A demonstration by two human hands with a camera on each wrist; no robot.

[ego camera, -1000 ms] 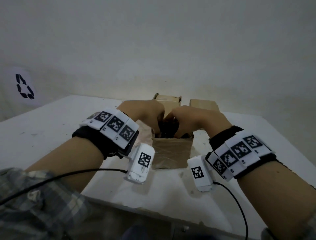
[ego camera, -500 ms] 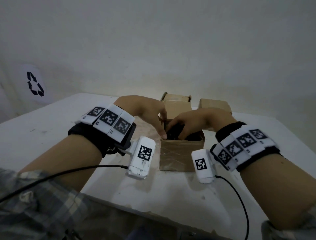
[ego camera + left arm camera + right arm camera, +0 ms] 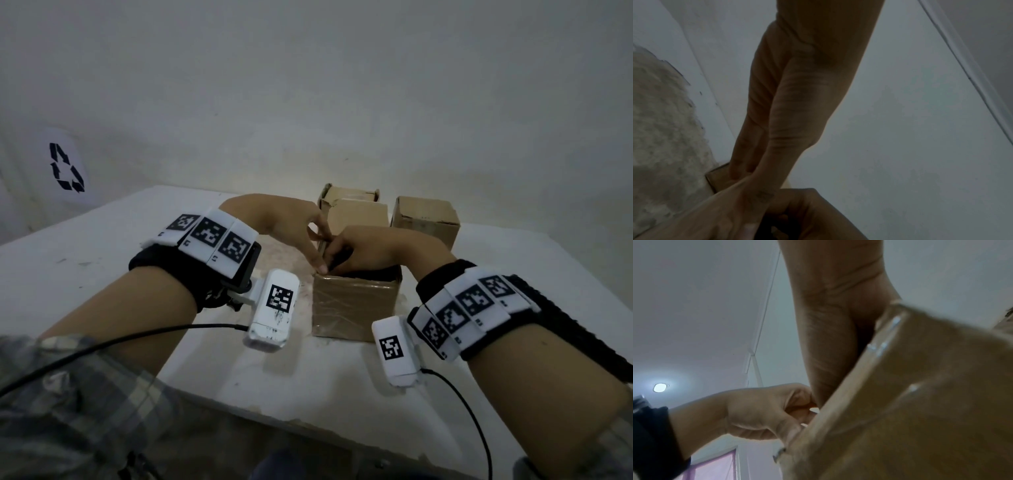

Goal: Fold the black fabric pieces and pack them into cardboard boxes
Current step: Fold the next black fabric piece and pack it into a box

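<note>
An open cardboard box (image 3: 354, 305) stands mid-table, its side close up in the right wrist view (image 3: 920, 402). Black fabric (image 3: 371, 274) fills its top. My left hand (image 3: 310, 240) is at the box's left wall and pinches that wall's top edge (image 3: 717, 178) between thumb and fingers; the right wrist view shows this hand (image 3: 760, 410) curled at the rim. My right hand (image 3: 363, 250) reaches into the box from the right, fingers curled on the black fabric. How deep the fabric sits is hidden by both hands.
Three more cardboard boxes stand behind: one (image 3: 356, 214) directly behind, one (image 3: 424, 219) to its right, one (image 3: 346, 193) further back. The white table (image 3: 102, 246) has its front edge (image 3: 308, 421) near me. A wall with a recycling sign (image 3: 66, 168) rises behind.
My left hand has come out of the box and taken hold of its left wall. The right hand stays inside on the fabric, shifted toward the left side.
</note>
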